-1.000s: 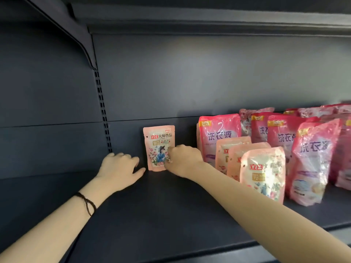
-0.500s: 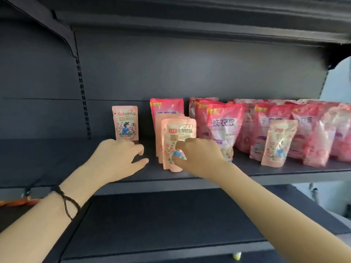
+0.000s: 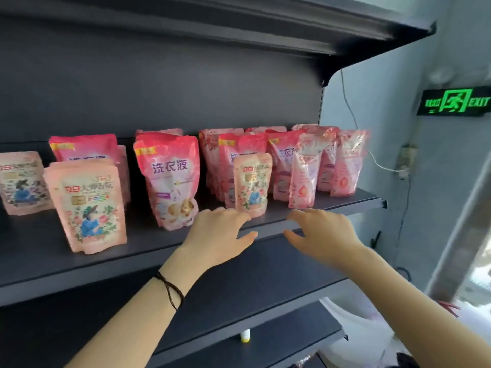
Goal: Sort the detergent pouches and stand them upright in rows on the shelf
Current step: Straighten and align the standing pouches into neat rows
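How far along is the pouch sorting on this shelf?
Done: pale pouches stand grouped at the left. In hand: nothing; left hand and right hand hover open by a stray pale pouch among the big pink pouches. Left: probably moving it leftward and straightening the crowded pink rows.

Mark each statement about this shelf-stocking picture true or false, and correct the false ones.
1. The left hand and the right hand both hold nothing. True.
2. The exit sign glows red. False: it glows green.
3. The braided band is on the right wrist. False: it is on the left wrist.
4. A small pale pouch stands upright on the shelf, in front of darker pink pouches. True.
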The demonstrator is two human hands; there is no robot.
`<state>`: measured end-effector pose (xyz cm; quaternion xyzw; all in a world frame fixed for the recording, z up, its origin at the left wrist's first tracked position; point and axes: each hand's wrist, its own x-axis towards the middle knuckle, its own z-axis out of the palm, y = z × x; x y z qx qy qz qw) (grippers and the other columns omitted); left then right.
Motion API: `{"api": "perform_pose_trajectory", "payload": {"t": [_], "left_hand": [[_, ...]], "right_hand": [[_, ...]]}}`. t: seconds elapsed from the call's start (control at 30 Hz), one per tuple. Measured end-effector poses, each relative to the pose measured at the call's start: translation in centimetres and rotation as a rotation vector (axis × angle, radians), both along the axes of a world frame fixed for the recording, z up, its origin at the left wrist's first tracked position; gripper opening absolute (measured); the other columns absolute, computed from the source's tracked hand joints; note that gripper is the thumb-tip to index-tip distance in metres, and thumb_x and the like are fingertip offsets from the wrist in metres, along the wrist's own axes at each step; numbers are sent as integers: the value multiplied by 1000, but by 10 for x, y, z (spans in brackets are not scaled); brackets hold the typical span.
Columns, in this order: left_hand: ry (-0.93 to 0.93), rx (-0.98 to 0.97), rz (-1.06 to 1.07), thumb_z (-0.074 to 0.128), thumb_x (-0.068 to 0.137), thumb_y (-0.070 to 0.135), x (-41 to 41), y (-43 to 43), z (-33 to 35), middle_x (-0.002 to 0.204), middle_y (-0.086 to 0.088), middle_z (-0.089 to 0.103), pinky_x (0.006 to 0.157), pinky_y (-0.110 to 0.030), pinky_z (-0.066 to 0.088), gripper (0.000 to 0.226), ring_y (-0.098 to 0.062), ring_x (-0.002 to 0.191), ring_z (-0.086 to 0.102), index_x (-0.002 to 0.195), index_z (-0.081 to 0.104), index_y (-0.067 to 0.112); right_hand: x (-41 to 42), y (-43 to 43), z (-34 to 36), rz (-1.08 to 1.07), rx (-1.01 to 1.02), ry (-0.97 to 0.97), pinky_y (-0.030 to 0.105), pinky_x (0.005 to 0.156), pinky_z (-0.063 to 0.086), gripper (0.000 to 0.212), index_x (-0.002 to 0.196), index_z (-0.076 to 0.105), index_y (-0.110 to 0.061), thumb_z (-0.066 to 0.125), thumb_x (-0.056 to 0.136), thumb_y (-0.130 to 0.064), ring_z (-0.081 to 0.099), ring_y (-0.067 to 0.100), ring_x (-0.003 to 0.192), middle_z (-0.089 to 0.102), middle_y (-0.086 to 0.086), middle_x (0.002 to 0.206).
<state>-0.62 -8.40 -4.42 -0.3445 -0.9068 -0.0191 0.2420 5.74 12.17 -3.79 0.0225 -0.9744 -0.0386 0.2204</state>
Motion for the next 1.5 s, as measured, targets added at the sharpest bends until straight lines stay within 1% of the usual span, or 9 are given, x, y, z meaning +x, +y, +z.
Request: {"api": "perform_pose_trajectory", "payload": {"t": [0.4,0.6,0.73,0.83,0.9,1.0,1.07,1.2,1.5], "left_hand": [[16,402,-62,37,97,49,-94,156,31,133,10,51,76,-30,49,44,-14,113,55,137,39,31],[32,693,-115,51,93,38,-130,198,30,139,6,40,69,-24,50,48,-12,118,50,137,33,31],[-66,1011,-221,56,93,29,-149,222,27,140,3,42,95,-4,33,41,-12,132,39,127,33,27],[-48,1199,-279,56,94,26,-154,239,19,133,4,44,104,-21,38,40,-10,124,46,124,31,29],[-63,1346,-287,56,94,26,-157,250,17,130,2,46,103,-30,42,40,-12,122,49,124,30,29],[-120,1521,-226,53,96,27,-156,268,25,117,18,55,92,-13,43,33,7,111,52,125,42,20],[-147,1628,-207,51,96,31,-158,275,28,103,23,65,84,-9,44,20,11,102,57,113,59,24],[-75,1739,-149,53,96,29,-164,281,33,96,31,67,78,-4,42,11,11,98,60,100,62,35],[-98,1633,-65,54,96,33,-172,266,38,71,12,65,69,-23,48,18,-6,72,61,80,64,32]], "right_hand": [[-81,135,27,-130,-230,77,29,62,42,26,100,58,-28,42,93,-47,61,20,80,67,-8,93],[-128,175,30,-85,-438,17,36,77,54,30,104,60,-24,43,93,-47,63,23,86,68,-2,96],[-165,189,16,82,-820,63,41,83,52,28,109,56,-20,50,94,-42,63,19,89,68,-2,95],[-187,190,6,203,-1062,134,43,88,52,33,120,53,-21,50,94,-41,63,15,96,67,-6,106],[-201,190,5,286,-1294,140,42,96,49,39,128,51,-25,49,95,-44,60,12,110,63,-17,116],[-216,186,15,444,-1571,60,33,94,47,25,117,57,-32,43,99,-41,58,-9,104,61,-41,98],[-221,182,22,491,-1646,40,31,90,48,21,107,59,-27,41,100,-36,58,-14,96,63,-31,90],[-239,179,21,480,-1720,36,45,94,47,34,102,58,-14,50,94,-46,65,17,94,65,7,96],[-256,183,32,500,-1628,28,48,77,54,34,83,51,-7,55,91,-40,56,20,77,56,5,82]]}}
